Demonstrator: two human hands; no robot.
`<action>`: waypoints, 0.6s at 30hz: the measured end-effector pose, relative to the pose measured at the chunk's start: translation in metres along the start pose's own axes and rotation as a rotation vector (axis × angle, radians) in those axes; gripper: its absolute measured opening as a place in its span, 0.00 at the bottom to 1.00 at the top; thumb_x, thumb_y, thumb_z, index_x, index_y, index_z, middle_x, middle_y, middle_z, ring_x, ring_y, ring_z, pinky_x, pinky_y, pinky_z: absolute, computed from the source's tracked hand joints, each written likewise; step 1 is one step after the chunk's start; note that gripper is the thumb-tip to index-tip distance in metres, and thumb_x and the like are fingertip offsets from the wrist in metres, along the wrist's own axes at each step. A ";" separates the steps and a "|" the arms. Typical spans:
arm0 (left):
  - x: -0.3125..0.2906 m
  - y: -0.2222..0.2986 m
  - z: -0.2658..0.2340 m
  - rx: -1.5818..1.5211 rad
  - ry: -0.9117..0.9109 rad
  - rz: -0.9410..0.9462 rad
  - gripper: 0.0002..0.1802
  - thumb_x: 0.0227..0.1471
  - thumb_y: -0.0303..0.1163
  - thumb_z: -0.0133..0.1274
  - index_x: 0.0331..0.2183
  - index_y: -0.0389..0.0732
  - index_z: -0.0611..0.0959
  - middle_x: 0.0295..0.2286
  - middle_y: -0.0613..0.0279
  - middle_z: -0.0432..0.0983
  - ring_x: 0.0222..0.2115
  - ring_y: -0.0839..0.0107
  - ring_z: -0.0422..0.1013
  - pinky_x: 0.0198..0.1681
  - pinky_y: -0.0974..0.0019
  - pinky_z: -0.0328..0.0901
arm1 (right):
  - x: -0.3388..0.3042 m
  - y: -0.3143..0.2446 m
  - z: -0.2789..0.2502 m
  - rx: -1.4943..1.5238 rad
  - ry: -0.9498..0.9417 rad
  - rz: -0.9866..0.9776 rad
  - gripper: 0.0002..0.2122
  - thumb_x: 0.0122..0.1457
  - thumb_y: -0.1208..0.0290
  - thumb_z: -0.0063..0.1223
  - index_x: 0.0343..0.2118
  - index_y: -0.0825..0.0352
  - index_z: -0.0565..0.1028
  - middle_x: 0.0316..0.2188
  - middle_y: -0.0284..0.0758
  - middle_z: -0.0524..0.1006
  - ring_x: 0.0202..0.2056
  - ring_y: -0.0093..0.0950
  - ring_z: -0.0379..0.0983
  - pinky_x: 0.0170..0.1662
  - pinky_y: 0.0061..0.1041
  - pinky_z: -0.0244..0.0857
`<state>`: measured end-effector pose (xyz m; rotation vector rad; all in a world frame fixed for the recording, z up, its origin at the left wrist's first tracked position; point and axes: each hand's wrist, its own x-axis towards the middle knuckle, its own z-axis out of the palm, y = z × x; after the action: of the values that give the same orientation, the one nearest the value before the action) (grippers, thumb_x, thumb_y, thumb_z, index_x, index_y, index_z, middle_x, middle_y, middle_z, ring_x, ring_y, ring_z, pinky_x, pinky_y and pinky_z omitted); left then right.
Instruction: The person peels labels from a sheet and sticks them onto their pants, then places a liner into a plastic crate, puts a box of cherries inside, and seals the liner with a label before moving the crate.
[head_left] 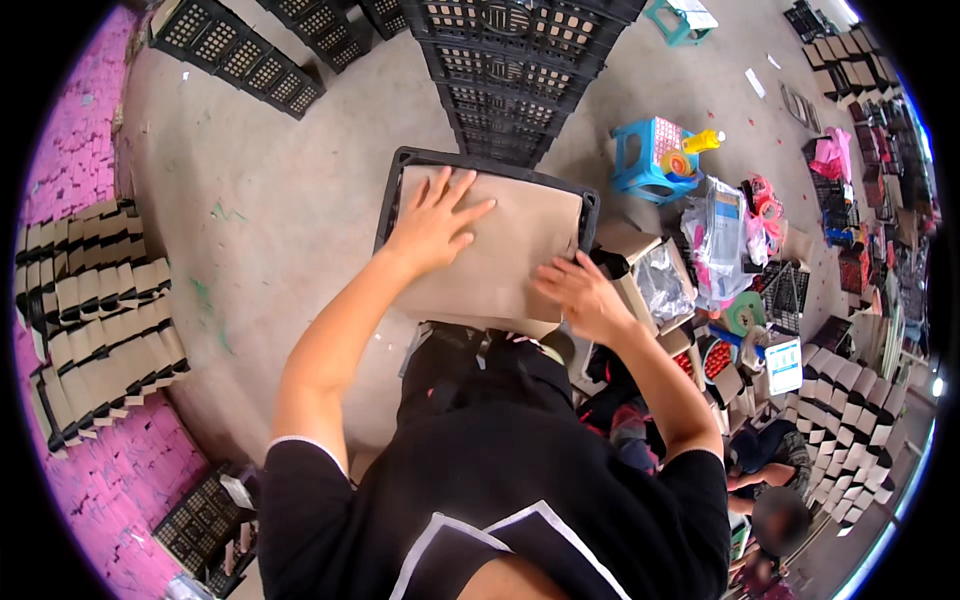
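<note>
In front of me is a black plastic crate (397,190), its inside covered by a flat sheet of brown cardboard (480,265). My left hand (433,228) lies on the sheet's upper left part, its fingers spread and pointing away from me. Near the right edge, my right hand (585,295) rests on the cardboard with its fingers stretched toward the middle. Neither hand grips anything. The crate's black rim shows along the far edge and both sides. At the near side, a cardboard edge stands out close to my legs.
A tall stack of black crates (505,70) rises just beyond. To the right stand a blue stool (640,160) with a yellow bottle (703,141), and an open carton (665,285) holding clear plastic bags. Cardboard-lined crates (100,320) are piled at left. Another person (775,470) sits lower right.
</note>
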<state>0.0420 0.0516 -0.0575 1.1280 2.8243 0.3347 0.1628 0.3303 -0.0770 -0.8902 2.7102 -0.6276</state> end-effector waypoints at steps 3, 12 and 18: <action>-0.028 -0.007 0.015 -0.040 -0.127 0.080 0.28 0.51 0.30 0.48 0.55 0.57 0.69 0.60 0.61 0.53 0.61 0.53 0.48 0.62 0.52 0.47 | -0.023 -0.017 0.002 -0.056 -0.017 0.011 0.30 0.44 0.72 0.55 0.55 0.53 0.66 0.55 0.32 0.65 0.58 0.32 0.58 0.63 0.43 0.43; -0.108 -0.036 -0.016 0.100 -0.417 0.309 0.35 0.42 0.20 0.54 0.55 0.46 0.68 0.58 0.63 0.57 0.59 0.64 0.54 0.62 0.54 0.49 | -0.023 -0.019 0.016 0.026 0.206 -0.058 0.24 0.43 0.75 0.53 0.49 0.58 0.72 0.48 0.31 0.73 0.50 0.30 0.67 0.60 0.36 0.53; -0.106 -0.019 0.011 -0.446 -0.073 -0.161 0.17 0.43 0.27 0.59 0.39 0.40 0.77 0.34 0.66 0.77 0.41 0.67 0.72 0.60 0.54 0.49 | -0.034 0.007 0.049 0.493 0.280 0.233 0.09 0.48 0.75 0.53 0.33 0.64 0.79 0.33 0.37 0.79 0.42 0.34 0.72 0.57 0.32 0.53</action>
<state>0.1080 -0.0327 -0.0734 0.7962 2.5661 0.8369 0.2024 0.3400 -0.1215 -0.3796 2.6303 -1.3689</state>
